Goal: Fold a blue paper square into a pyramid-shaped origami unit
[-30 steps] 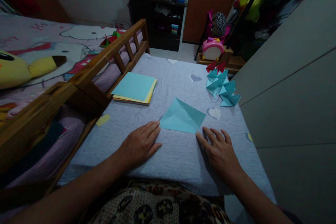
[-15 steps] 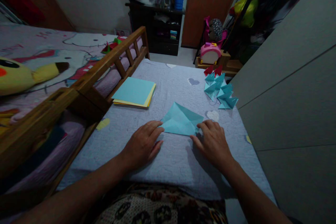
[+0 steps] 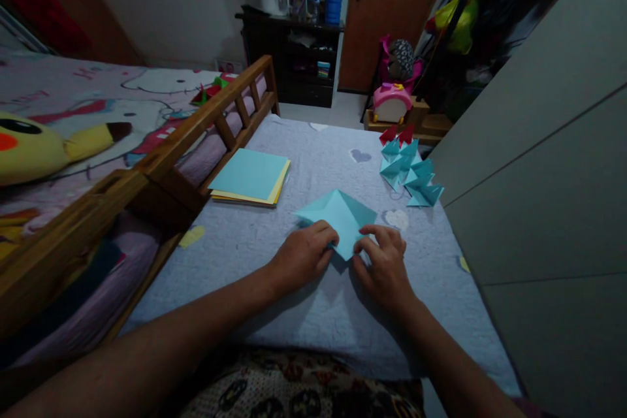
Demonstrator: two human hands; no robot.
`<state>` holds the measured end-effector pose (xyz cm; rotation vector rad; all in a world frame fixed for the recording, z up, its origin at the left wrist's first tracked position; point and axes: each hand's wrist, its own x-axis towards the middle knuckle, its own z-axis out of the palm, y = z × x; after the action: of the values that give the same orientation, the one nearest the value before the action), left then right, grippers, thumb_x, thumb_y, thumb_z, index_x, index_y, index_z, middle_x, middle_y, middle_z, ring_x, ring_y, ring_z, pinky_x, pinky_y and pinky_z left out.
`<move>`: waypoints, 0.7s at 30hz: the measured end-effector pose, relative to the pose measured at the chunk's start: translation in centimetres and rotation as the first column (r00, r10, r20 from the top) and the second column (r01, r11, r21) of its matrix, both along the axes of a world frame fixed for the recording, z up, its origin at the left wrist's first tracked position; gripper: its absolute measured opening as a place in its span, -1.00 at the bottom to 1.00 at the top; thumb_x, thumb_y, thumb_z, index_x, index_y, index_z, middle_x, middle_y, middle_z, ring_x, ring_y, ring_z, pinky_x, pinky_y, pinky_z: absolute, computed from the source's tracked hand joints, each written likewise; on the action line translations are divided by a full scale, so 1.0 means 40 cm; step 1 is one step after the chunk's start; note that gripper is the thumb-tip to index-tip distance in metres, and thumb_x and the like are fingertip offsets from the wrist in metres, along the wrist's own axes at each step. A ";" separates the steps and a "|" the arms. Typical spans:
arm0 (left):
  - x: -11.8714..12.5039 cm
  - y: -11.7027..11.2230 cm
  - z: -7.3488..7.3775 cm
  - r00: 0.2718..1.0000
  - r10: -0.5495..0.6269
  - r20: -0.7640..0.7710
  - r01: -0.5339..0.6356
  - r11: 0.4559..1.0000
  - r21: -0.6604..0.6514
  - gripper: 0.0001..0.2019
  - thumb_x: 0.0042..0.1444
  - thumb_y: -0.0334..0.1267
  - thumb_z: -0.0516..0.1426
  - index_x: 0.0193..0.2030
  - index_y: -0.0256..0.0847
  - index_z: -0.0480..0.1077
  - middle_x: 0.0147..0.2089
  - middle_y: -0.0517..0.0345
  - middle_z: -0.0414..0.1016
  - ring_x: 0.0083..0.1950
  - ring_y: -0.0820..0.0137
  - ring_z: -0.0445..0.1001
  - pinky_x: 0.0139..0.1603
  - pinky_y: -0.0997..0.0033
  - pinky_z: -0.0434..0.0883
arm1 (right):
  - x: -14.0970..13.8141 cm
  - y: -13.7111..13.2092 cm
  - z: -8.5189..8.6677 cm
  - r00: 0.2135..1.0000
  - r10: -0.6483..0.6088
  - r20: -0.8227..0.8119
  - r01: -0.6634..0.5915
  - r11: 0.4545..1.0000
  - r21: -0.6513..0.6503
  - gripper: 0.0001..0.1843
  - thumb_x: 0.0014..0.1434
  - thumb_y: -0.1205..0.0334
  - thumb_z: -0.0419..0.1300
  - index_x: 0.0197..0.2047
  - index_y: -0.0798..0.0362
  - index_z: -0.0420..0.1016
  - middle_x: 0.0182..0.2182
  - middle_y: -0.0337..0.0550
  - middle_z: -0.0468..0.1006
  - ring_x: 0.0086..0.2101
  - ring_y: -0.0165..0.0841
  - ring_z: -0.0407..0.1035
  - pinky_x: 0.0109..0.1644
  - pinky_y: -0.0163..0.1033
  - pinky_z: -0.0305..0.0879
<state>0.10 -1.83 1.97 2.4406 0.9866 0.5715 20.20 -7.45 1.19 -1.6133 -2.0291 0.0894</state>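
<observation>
A light blue sheet of origami paper (image 3: 343,212), partly folded and creased, lies before me with one corner pointing away and another toward me. My left hand (image 3: 306,253) is closed on its near left edge, fingertips curled over the paper. On the near right edge, my right hand (image 3: 383,264) pinches the paper between thumb and fingers. The fold under the left fingers is partly hidden.
A stack of square paper (image 3: 252,175), blue on top, lies at the left. Several folded blue paper pieces (image 3: 409,170) and red ones (image 3: 396,136) stand at the right. A wooden bed rail (image 3: 206,111) borders the left side; a pale panel (image 3: 548,163) the right.
The paper's near part has turned from a flat edge to a point toward me. My left hand has moved right onto the paper, and the right hand's fingers have shifted slightly left.
</observation>
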 end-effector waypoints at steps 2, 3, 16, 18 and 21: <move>-0.005 0.012 0.005 0.998 -0.022 0.061 0.022 1.000 0.003 -0.80 0.10 -0.53 0.05 -0.19 -0.21 0.38 -0.09 0.04 0.48 -0.10 0.30 0.52 -0.09 0.24 0.52 | 0.003 -0.002 0.007 0.998 0.001 0.057 -0.003 0.999 0.034 -0.86 0.19 0.28 0.22 -0.15 0.00 0.51 0.08 0.02 0.45 0.09 -0.04 0.20 0.11 0.03 0.11; -0.009 0.018 0.006 0.994 -0.039 0.101 0.039 0.999 0.004 -0.80 0.10 -0.54 0.04 -0.20 -0.22 0.37 -0.07 0.03 0.47 -0.06 0.30 0.51 -0.05 0.23 0.51 | 0.006 -0.001 0.011 0.996 0.004 0.094 -0.008 0.999 0.045 -0.77 0.19 0.24 0.23 -0.06 0.01 0.50 0.13 0.05 0.42 0.11 -0.02 0.19 0.14 0.06 0.10; -0.116 0.123 -0.038 0.953 -0.187 0.237 0.225 0.964 -0.144 -0.74 0.06 -0.60 0.02 -0.25 -0.16 0.37 0.14 -0.01 0.42 0.17 0.29 0.44 0.18 0.16 0.43 | 0.067 0.034 -0.007 0.933 0.247 0.261 -0.284 0.952 0.115 -0.84 0.23 0.41 0.18 -0.22 -0.03 0.53 0.09 -0.06 0.56 0.21 -0.07 0.25 0.32 0.16 -0.07; -0.128 0.123 -0.041 0.976 -0.162 0.143 0.169 0.985 -0.042 -0.69 0.02 -0.62 0.04 -0.19 -0.16 0.38 0.23 -0.05 0.37 0.25 0.22 0.38 0.21 0.06 0.41 | 0.063 0.038 -0.010 0.928 0.282 0.245 -0.315 0.943 0.110 -0.85 0.26 0.41 0.16 -0.26 0.00 0.52 0.05 -0.06 0.59 0.17 -0.09 0.31 0.30 0.15 0.01; -0.138 0.110 -0.038 0.992 -0.125 0.013 0.122 0.984 0.131 -0.66 0.05 -0.59 0.10 -0.07 -0.17 0.38 0.28 -0.10 0.32 0.28 0.14 0.34 0.21 -0.02 0.41 | 0.051 0.044 -0.009 0.926 0.327 0.189 -0.349 0.932 0.097 -0.83 0.28 0.42 0.12 -0.25 0.04 0.51 0.01 -0.02 0.61 0.09 -0.12 0.38 0.20 0.08 0.19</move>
<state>-5.41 2.57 0.44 2.5831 0.8056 0.6351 22.24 -5.71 0.82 -1.2132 -2.3780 -0.0564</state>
